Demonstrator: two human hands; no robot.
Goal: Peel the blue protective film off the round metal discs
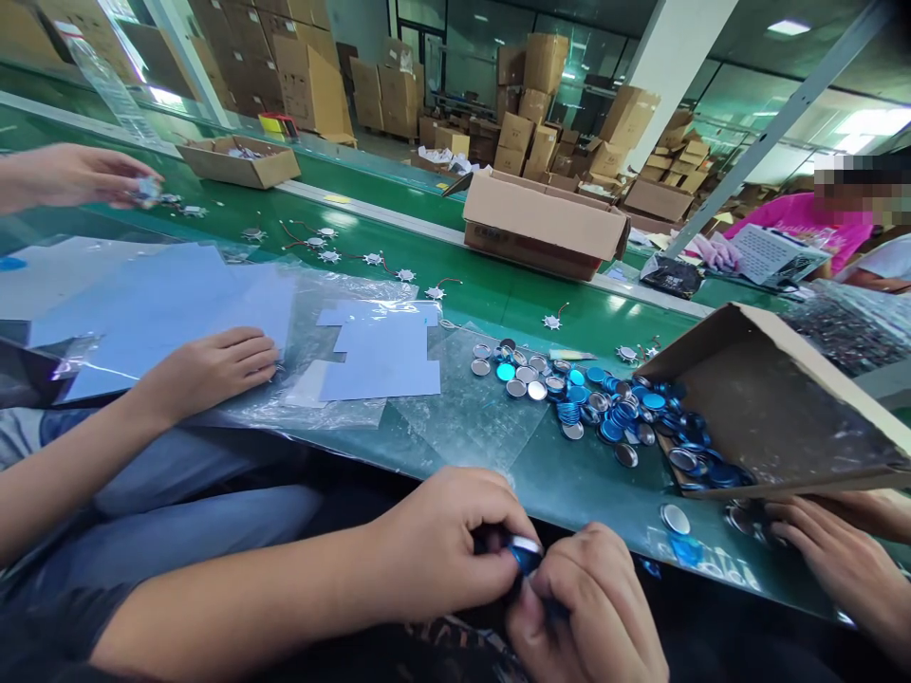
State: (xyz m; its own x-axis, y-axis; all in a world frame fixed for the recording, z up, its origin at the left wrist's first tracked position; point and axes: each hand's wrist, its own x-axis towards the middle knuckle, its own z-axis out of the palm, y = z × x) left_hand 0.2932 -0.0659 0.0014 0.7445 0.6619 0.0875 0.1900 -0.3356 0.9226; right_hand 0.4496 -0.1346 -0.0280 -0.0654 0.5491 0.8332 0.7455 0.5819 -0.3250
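Centrally, a small round blue-and-silver metal disc is grasped between the curled fingers of the left hand and the right hand, and is partly hidden by them, just off the near edge of a green belt surface. Beyond it, a heap of shiny round blue and silver discs is spread over the surface, spilling from a tipped brown cardboard box. To the left, a co-worker's bare hand is rested on a crumpled clear plastic sheet beside pale blue rectangular sheets.
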